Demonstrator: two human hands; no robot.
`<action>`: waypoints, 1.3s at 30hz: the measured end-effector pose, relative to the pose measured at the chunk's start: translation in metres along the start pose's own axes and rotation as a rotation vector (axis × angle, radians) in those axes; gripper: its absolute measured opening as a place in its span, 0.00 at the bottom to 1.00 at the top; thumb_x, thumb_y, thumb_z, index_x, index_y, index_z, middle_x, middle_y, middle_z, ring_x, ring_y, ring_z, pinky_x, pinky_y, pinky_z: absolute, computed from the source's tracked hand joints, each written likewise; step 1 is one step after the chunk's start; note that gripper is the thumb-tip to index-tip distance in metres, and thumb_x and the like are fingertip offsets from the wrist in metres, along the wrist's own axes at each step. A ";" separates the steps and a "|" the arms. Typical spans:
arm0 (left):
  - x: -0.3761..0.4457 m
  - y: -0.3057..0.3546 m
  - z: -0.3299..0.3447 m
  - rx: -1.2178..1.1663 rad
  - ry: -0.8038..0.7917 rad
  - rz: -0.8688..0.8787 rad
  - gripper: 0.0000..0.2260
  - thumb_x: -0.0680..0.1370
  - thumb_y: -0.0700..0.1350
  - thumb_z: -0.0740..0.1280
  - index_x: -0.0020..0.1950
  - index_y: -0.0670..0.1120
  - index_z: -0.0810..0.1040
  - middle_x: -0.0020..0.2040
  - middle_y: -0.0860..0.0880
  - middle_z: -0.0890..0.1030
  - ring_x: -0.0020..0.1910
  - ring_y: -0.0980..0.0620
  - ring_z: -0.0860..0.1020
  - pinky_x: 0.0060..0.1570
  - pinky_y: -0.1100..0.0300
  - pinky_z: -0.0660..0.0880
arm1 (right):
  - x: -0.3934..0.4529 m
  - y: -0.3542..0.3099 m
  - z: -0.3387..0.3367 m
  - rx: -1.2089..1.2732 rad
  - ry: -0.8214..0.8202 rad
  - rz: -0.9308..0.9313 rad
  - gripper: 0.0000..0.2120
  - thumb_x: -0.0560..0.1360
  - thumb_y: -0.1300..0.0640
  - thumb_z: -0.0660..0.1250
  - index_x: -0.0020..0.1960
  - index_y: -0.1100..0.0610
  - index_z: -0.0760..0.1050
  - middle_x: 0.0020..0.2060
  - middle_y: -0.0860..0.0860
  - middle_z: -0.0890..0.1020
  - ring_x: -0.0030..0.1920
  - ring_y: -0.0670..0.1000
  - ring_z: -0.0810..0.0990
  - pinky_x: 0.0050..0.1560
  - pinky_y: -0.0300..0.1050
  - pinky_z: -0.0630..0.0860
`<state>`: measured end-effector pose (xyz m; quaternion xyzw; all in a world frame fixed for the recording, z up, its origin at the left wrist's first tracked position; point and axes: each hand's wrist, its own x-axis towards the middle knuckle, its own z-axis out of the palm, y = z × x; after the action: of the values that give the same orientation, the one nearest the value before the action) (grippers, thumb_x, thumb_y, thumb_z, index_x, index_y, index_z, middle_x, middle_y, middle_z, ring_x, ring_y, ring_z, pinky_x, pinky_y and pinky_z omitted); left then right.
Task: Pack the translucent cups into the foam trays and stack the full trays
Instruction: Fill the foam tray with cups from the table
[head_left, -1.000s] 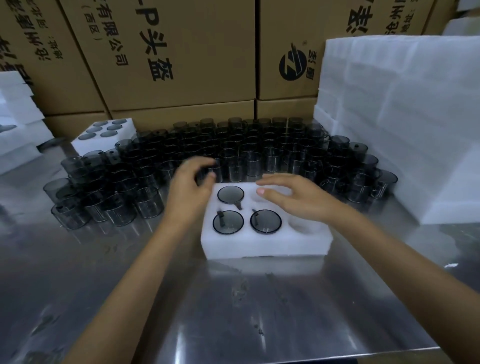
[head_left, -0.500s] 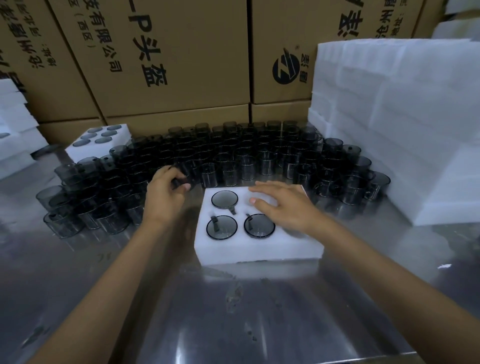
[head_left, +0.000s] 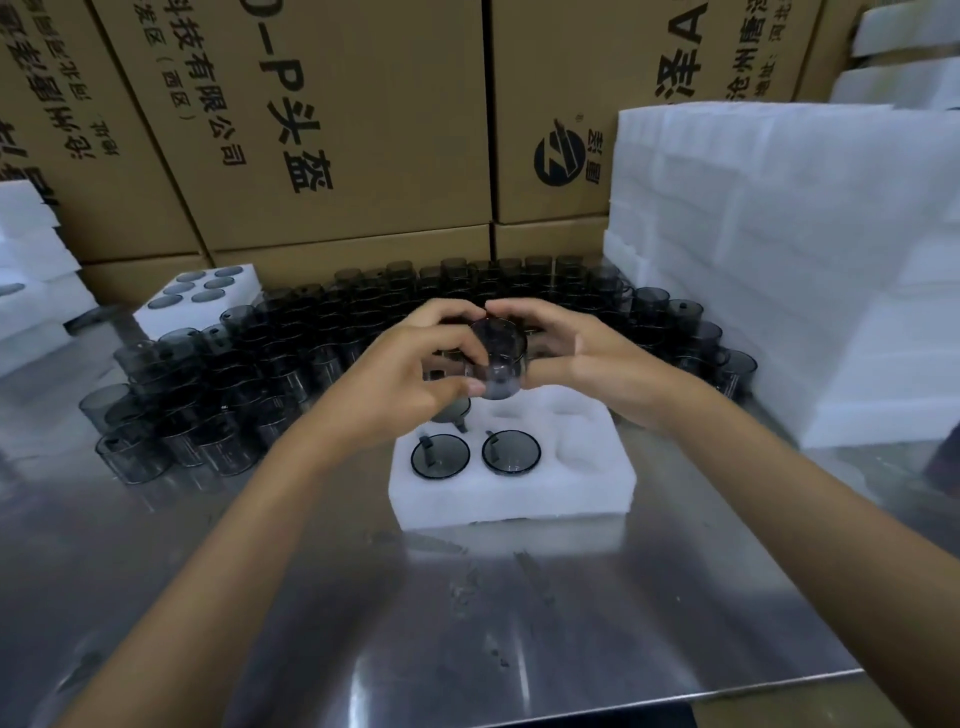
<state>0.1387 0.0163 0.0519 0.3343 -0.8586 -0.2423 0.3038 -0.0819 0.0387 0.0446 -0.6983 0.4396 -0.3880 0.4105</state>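
A white foam tray (head_left: 519, 499) lies on the steel table in front of me. Two of its near holes hold smoky translucent cups (head_left: 440, 455), and a third cup sits half hidden under my left hand. Above the tray's far side both hands hold one translucent cup (head_left: 500, 358) in the air, tilted on its side. My left hand (head_left: 415, 374) pinches it from the left with fingers and thumb curled round it. My right hand (head_left: 576, 353) grips its right side. Behind the tray stands a dense field of loose cups (head_left: 270, 364).
A filled foam tray (head_left: 202, 301) sits at the back left beside more foam pieces (head_left: 31, 291). A tall stack of empty foam trays (head_left: 789, 270) rises on the right. Cardboard boxes (head_left: 332, 130) wall off the back. The table's edge (head_left: 623, 701) runs near me.
My left hand has picked a cup from the loose field and brought it over the tray. My right hand has left the tray top and risen to take the cup's other side.
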 end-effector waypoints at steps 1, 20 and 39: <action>0.001 -0.001 0.000 -0.025 0.042 -0.013 0.08 0.76 0.36 0.73 0.50 0.49 0.82 0.66 0.56 0.72 0.61 0.59 0.76 0.60 0.64 0.75 | -0.003 0.000 -0.003 -0.013 0.037 0.014 0.28 0.73 0.65 0.74 0.70 0.47 0.73 0.60 0.47 0.82 0.59 0.44 0.80 0.62 0.41 0.76; 0.008 -0.022 0.044 -0.311 0.205 -0.185 0.21 0.81 0.38 0.65 0.72 0.53 0.73 0.65 0.52 0.75 0.59 0.66 0.75 0.58 0.76 0.68 | -0.020 0.023 0.020 0.167 0.346 0.102 0.15 0.80 0.62 0.66 0.66 0.53 0.76 0.53 0.44 0.85 0.52 0.46 0.84 0.55 0.38 0.80; 0.020 -0.055 0.050 -0.289 0.037 -0.273 0.23 0.79 0.39 0.68 0.74 0.48 0.71 0.69 0.52 0.76 0.65 0.61 0.74 0.60 0.73 0.70 | -0.007 0.051 0.013 -0.097 0.334 0.192 0.17 0.74 0.63 0.73 0.61 0.52 0.80 0.51 0.43 0.86 0.51 0.41 0.83 0.58 0.37 0.75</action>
<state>0.1160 -0.0235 -0.0101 0.4050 -0.7558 -0.3958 0.3288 -0.0874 0.0343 -0.0085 -0.5981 0.5842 -0.4361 0.3328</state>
